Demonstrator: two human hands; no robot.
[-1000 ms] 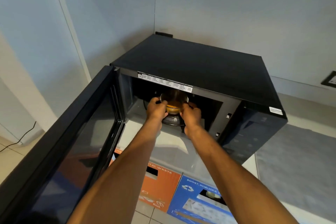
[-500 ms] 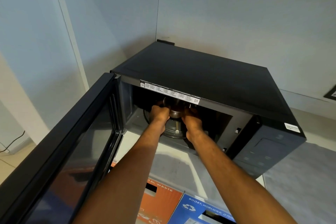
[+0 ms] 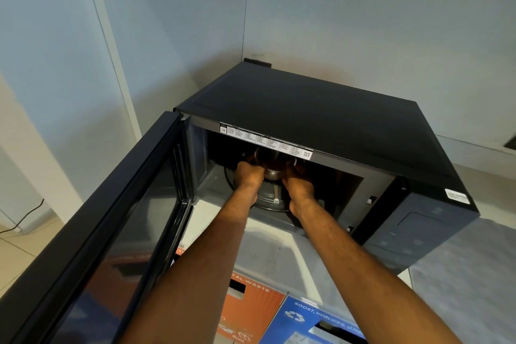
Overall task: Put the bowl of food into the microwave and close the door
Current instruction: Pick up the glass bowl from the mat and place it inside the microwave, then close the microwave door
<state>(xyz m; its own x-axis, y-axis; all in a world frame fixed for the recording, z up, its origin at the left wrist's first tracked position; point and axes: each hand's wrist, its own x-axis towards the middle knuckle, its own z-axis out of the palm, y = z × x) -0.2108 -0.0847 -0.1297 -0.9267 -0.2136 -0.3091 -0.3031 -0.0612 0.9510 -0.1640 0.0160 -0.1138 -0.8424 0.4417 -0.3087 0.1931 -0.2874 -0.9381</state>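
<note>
Both hands, the left hand (image 3: 248, 176) and the right hand (image 3: 297, 180), clasped the bowl (image 3: 269, 167) between them, inside the microwave (image 3: 321, 117), directly above the turntable (image 3: 268, 201).

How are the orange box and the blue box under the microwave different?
The orange box is orange with white letters ending in "WASTE"; the blue box is blue with a white recycling symbol and the word "BOOST". The orange box sits on the left, nearer the open microwave door; the blue box sits to its right. Both stand side by side on the floor, and both have a dark slot in the top.
</note>
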